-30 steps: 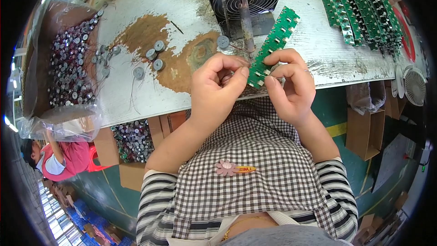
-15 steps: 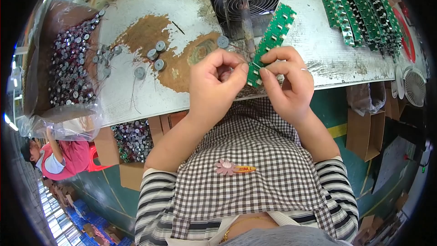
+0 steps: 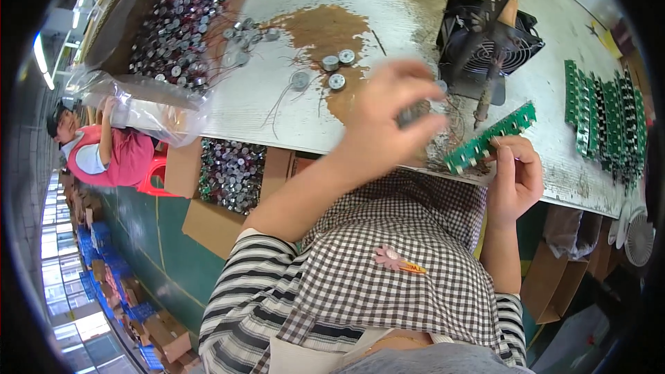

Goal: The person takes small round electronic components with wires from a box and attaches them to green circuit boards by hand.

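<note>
My right hand [image 3: 516, 176] is closed on the near part of a green circuit board strip [image 3: 493, 137], which slants up to the right over the table edge. Small pale parts line the strip. My left hand [image 3: 395, 107] is lifted left of the strip, apart from it, its fingers curled and blurred by motion. A dark grey patch shows between those fingers; I cannot make out whether it is held. Just past the fingertips is a small round motor [image 3: 441, 86]. A soldering iron [image 3: 490, 86] points down above the strip, held by a dark bracket.
A black fan [image 3: 495, 34] stands behind the iron. Several loose motors [image 3: 330, 63] with thin wires lie at the left, near a plastic-lined box of motors [image 3: 173, 38]. Stacked green boards [image 3: 603, 121] are at the right. Another motor-filled carton [image 3: 232, 173] sits below the table. A person [image 3: 111, 145] is at far left.
My left hand has come away from the circuit board strip, while my right hand still holds it. The strip has tilted flatter. The whole view has shifted, moving the scene rightward.
</note>
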Motion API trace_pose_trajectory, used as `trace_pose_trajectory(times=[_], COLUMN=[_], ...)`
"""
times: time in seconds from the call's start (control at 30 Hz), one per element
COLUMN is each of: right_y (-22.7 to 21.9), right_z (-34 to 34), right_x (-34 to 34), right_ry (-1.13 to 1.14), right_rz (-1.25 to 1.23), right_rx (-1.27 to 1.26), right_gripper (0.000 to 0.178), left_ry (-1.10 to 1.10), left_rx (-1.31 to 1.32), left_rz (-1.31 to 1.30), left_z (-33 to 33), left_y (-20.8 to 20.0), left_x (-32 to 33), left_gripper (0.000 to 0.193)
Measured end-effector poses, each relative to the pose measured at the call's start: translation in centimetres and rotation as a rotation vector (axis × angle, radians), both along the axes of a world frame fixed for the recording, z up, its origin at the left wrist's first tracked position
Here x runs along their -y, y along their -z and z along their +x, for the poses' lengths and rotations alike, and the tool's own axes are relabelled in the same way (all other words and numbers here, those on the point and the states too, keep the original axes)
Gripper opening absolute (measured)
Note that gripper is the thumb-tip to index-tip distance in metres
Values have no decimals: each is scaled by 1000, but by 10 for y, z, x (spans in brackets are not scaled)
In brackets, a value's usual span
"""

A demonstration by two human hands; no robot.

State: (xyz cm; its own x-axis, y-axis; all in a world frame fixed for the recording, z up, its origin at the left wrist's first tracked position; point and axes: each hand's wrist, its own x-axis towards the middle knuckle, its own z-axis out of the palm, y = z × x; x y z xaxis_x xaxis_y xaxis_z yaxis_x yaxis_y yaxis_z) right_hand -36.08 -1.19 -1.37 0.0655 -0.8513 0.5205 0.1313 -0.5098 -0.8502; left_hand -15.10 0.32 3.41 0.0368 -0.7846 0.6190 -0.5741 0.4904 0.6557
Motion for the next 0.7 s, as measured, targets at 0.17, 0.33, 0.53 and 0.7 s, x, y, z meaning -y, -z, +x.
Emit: trace_pose_trajectory(times=[0.17,0.33,0.53,0.7], right_y=[9,7,10,11], right_z=[1,3,2,2], right_x=[0,2,1,1], right_ry=[5,7,4,15], right_rz=[61,53,46,52], right_rx=[10,-13,-27,-25], right_gripper=[2,2,2,2], left_ry=[-563,-693,-762,-669], left_rx=[193,671,728,618], left_rz=[49,525,456,312], left_z=[87,118,136,141], left_y=[-16,1,23,22], left_x=[-25,-49,-39,-34], left_gripper=[24,23,14,14])
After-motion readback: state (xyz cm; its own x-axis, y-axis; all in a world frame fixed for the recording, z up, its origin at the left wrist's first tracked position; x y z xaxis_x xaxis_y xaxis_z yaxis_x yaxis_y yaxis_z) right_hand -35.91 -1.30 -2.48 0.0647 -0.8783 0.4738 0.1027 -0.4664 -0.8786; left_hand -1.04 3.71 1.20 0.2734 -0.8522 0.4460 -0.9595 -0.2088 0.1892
